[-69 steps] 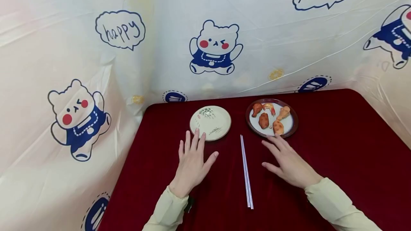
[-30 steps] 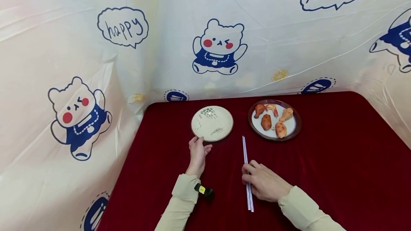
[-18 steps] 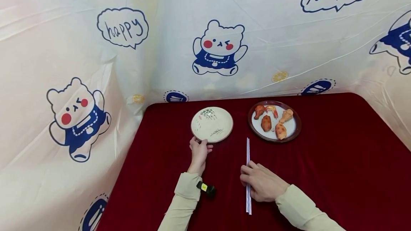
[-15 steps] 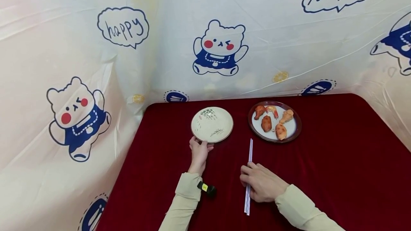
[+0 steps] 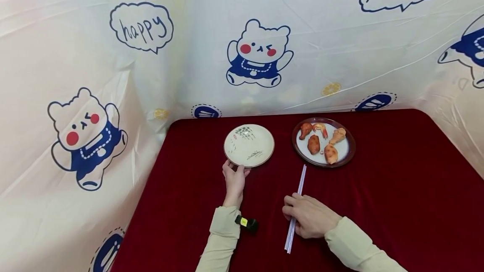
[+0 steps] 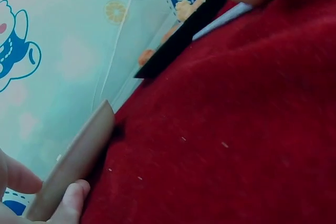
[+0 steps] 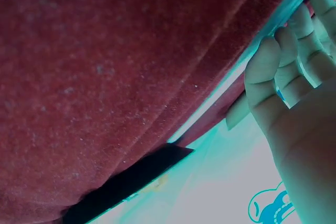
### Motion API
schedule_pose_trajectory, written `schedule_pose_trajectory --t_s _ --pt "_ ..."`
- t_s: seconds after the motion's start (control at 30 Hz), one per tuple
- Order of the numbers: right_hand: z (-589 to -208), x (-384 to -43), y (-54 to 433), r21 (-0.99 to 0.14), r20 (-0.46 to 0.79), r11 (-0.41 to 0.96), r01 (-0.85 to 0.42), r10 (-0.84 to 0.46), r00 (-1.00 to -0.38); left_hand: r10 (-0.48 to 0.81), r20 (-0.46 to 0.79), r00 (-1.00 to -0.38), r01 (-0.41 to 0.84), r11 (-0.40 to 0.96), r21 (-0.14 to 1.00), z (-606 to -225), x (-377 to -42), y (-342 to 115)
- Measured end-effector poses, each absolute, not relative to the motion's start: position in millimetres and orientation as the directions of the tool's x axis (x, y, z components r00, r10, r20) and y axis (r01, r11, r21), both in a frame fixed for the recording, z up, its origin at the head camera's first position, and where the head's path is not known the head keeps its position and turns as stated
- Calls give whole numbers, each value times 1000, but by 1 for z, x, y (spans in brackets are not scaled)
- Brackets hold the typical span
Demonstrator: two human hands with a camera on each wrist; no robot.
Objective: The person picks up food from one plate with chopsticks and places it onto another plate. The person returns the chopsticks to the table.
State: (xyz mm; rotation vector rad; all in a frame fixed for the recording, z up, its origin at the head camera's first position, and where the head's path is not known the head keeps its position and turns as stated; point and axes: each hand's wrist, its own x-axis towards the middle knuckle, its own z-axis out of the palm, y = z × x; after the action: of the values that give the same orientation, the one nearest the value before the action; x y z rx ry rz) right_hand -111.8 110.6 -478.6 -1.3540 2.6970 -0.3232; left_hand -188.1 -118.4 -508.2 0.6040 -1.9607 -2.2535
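Observation:
My left hand (image 5: 234, 181) pinches the near rim of a small cream plate (image 5: 243, 150) with painted plants. In the left wrist view the thumb and a finger lie on either side of that plate's edge (image 6: 73, 166). To the right, my right hand (image 5: 310, 215) grips a pair of pale chopsticks (image 5: 302, 177) around their middle, fingers curled over them. Their far tips slant toward a brown-rimmed plate (image 5: 351, 150). The right wrist view shows the fingers (image 7: 262, 61) along the chopsticks (image 7: 205, 106), low over the cloth.
On the brown-rimmed plate lie a brown drumstick (image 5: 305, 130), a shrimp (image 5: 321, 129), a paler drumstick (image 5: 338, 136) and two browned pieces (image 5: 313, 145). Dark red cloth (image 5: 397, 188) covers the table. A printed curtain (image 5: 325, 62) rises behind it.
From open over the table, my left hand has taken the cream plate's near rim. My right hand has left the food plate and gripped the chopsticks, whose far ends have swung right.

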Motion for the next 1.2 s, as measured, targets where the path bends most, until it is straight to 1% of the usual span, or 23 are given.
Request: schedule_pose_trajectory --t_s 0.13,0.23,0.47,0.57,0.73,0.97,1.2 --pt "-477 -112 109 -217 -4 580 -785 -805 -593 -356 -165 -920 -135 -107 985 -513 -186 -118" --pt "-477 -112 107 -203 5 564 -800 -817 -577 -378 -139 -915 -127 -57 990 -514 -186 -117" --pt "-476 -111 102 -162 -12 530 -833 -845 -535 -378 -163 -911 -152 -60 987 -512 -185 -115" --pt "-474 -112 99 -118 -39 520 -846 -854 -520 -374 -158 -914 -146 -61 988 -513 -185 -114" --pt "-471 -111 96 -10 -77 495 -869 -867 -493 -377 -153 -913 -143 -56 988 -513 -185 -113" --pt "-467 -109 92 122 -53 422 -899 -901 -430 -381 -152 -912 -139 -62 988 -512 -186 -115" --pt "-468 -109 89 181 -5 346 -921 -936 -352 -377 -150 -914 -136 -63 989 -512 -183 -118"
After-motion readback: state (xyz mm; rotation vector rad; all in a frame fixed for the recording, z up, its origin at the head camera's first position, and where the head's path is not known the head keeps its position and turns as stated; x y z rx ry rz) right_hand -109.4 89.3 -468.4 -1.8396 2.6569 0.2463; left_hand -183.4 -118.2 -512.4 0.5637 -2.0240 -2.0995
